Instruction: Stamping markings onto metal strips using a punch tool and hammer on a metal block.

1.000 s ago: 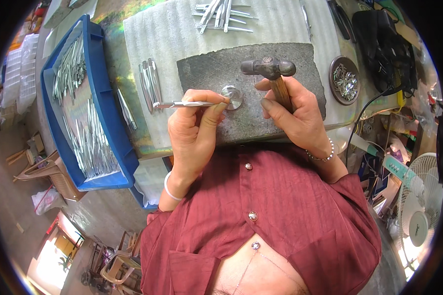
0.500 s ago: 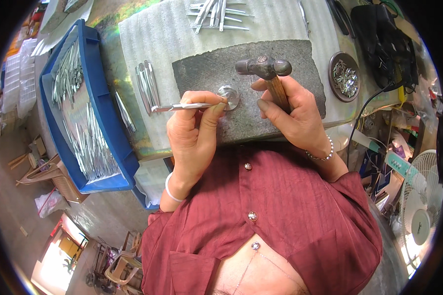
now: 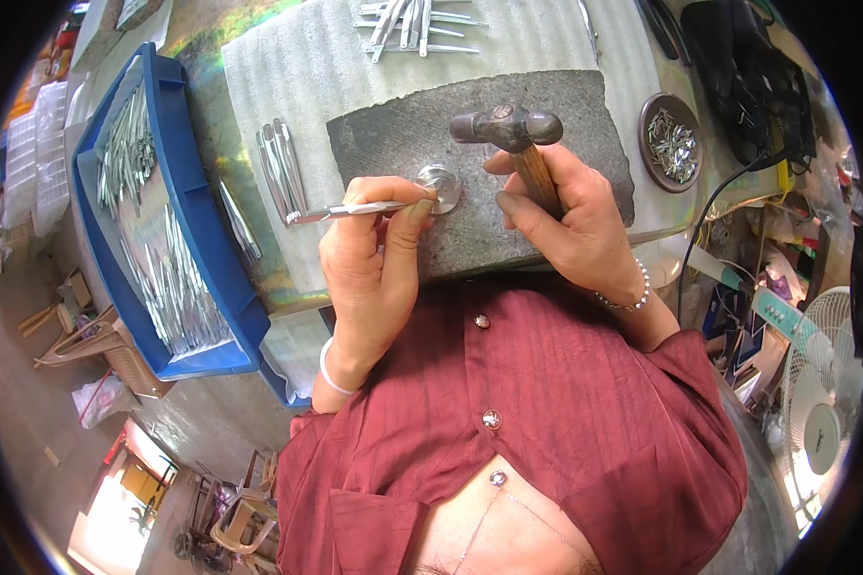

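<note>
Mid-hammering step, judging by pose. Left hand pinching thin metal piece, tip on round steel anvil atop stone slab. Right hand clenched on hammer, raised just above. Next: short square blow, thumb kept clear.

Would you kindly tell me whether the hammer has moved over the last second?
Yes. The hammer has lifted slightly toward the far edge of the stone block.

Bright, even daylight is flooding the scene; shadows are staying soft, while straight edges are bending toward the dark rim.
</note>
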A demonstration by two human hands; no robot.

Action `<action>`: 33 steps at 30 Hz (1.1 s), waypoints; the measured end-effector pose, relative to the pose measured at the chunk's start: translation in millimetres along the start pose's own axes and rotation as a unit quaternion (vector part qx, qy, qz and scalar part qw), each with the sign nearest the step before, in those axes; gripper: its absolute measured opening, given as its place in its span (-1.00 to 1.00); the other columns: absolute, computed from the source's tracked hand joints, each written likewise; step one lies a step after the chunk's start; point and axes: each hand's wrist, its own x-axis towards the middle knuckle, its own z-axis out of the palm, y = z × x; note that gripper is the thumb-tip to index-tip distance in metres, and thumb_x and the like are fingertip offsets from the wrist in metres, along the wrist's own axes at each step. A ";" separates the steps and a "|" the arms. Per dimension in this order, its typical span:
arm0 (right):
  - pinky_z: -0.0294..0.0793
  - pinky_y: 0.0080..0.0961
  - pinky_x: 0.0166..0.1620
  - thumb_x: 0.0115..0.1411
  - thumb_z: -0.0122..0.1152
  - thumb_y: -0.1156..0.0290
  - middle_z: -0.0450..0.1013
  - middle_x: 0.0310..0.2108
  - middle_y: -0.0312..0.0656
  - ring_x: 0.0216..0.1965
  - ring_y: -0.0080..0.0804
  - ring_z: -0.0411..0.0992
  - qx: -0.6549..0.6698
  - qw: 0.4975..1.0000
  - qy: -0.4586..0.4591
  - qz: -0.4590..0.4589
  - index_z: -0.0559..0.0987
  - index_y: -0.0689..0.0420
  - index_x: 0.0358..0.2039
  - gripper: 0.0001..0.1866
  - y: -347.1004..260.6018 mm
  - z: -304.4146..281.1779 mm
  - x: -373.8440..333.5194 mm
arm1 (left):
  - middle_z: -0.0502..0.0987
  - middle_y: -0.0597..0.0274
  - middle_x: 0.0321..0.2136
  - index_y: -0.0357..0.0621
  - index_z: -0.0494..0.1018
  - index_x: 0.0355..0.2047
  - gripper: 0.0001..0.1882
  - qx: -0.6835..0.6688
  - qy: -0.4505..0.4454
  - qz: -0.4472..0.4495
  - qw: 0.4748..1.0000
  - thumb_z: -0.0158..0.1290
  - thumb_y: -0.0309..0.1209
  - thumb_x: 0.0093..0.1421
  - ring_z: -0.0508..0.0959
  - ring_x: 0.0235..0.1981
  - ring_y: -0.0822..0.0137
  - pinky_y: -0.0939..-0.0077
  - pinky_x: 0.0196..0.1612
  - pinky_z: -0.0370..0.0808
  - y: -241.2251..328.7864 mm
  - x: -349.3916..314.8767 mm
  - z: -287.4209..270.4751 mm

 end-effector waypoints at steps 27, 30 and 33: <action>0.32 -0.63 -0.42 0.08 0.14 0.58 0.32 -0.58 -0.29 -0.55 -0.62 0.29 0.004 1.000 0.015 -0.011 0.46 0.21 -0.20 -0.76 1.5 1.6 0.6 | 0.45 0.23 -0.45 -0.24 0.40 -0.32 -0.91 0.012 0.032 0.048 0.998 0.03 -0.63 0.15 0.49 -0.50 0.48 0.66 -0.45 0.42 -3.3 3.4 2.5; 0.34 -0.63 -0.40 0.08 0.14 0.58 0.34 -0.57 -0.28 -0.53 -0.61 0.32 0.006 1.000 0.010 0.003 0.46 0.21 -0.19 -0.76 1.5 0.7 0.1 | 0.45 0.22 -0.46 -0.25 0.40 -0.33 -0.91 0.017 0.029 0.050 0.998 0.03 -0.63 0.15 0.49 -0.51 0.48 0.66 -0.46 0.42 -1.9 3.4 1.6; 0.36 -0.63 -0.37 0.08 0.14 0.58 0.36 -0.54 -0.26 -0.50 -0.61 0.35 0.012 1.000 0.013 -0.002 0.46 0.22 -0.19 -0.76 1.2 0.6 0.1 | 0.44 0.20 -0.30 -0.30 0.37 -0.26 -0.91 0.023 -0.012 0.022 0.999 -0.04 -0.63 0.21 0.47 -0.33 0.47 0.65 -0.27 0.46 0.6 1.5 -1.6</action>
